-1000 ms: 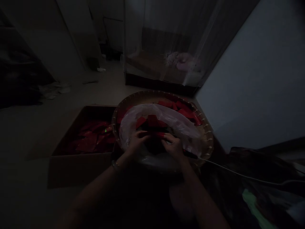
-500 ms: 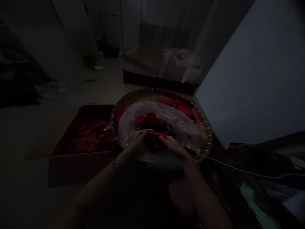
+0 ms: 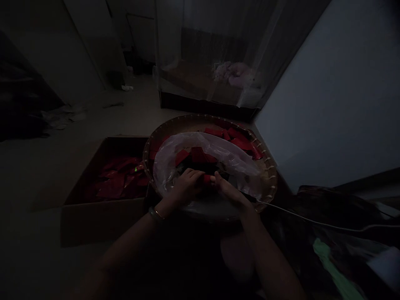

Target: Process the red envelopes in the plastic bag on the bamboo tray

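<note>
In the dim head view, my left hand (image 3: 188, 184) bends over the left part of a small red packet (image 3: 206, 178). The fingers of my right hand (image 3: 229, 191) close on its right end, thumb raised along it. Both hands are over an opened clear plastic bag (image 3: 164, 155) in a round woven basket (image 3: 272, 175). Inside the bag, just beyond my hands, are several red packets (image 3: 197, 154) and dark contents too dim to name. A dark handle (image 3: 249, 197) with a white cord (image 3: 290, 212) lies by my right wrist.
More red packets (image 3: 240, 139) lie at the basket's far right. To the left, an open cardboard box (image 3: 93, 216) holds a heap of red packets (image 3: 114, 183). A pale wall (image 3: 315, 108) rises at right; a netted bed (image 3: 193, 83) stands behind. Green cloth (image 3: 334, 266) lies lower right.
My left hand has turned over the packet and now covers much of it. My right fingers have shifted around its right end. The view has tilted slightly.
</note>
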`<state>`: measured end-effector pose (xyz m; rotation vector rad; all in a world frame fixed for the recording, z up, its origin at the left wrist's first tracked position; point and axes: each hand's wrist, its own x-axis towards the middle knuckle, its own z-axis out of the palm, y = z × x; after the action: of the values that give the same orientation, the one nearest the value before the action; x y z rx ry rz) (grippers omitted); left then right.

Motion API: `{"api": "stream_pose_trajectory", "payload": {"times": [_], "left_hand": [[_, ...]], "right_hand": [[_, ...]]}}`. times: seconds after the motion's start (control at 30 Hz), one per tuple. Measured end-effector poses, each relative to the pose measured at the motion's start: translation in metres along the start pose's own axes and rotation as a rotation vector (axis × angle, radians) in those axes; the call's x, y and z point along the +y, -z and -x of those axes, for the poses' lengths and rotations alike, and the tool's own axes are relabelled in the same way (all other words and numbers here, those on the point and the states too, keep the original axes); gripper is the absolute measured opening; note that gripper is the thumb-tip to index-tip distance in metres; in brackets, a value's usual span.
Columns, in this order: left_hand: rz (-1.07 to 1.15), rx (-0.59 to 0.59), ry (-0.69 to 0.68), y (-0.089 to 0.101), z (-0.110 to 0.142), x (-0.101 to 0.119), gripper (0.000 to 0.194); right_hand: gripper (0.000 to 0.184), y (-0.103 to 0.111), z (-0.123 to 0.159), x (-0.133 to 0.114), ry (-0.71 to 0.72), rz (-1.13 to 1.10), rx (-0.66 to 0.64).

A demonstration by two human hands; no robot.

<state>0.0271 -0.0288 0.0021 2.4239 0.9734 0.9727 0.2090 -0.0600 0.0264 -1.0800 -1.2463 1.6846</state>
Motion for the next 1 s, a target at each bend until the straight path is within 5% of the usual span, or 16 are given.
{"api": "stream_pose_trajectory", "payload": {"times": [0.17, 0.33, 0.53, 0.73, 1.0], "left_hand": [[-0.061, 0.062, 0.052, 0.003, 0.001, -0.011, 0.042], [-0.019, 0.094, 0.090, 0.003, 0.002, -0.015, 0.042], [0.045, 0.105, 0.142, 0.003, 0.003, -0.018, 0.044], [0.119, 0.127, 0.215, 0.006, 0.001, -0.018, 0.042], [0.151, 0.132, 0.235, 0.008, 0.001, -0.015, 0.043]], "right_hand": [[0.046, 0.015, 0.015, -0.004, 0.082, 0.102, 0.289], [0.021, 0.007, 0.024, 0.011, -0.084, 0.966, 0.164], [0.060, -0.017, 0.012, 0.023, -0.184, 1.440, 0.199], [0.042, -0.029, -0.004, 0.028, -0.185, 1.589, 0.149], [0.047, -0.025, -0.005, 0.030, -0.113, 1.526, 0.137]]}}
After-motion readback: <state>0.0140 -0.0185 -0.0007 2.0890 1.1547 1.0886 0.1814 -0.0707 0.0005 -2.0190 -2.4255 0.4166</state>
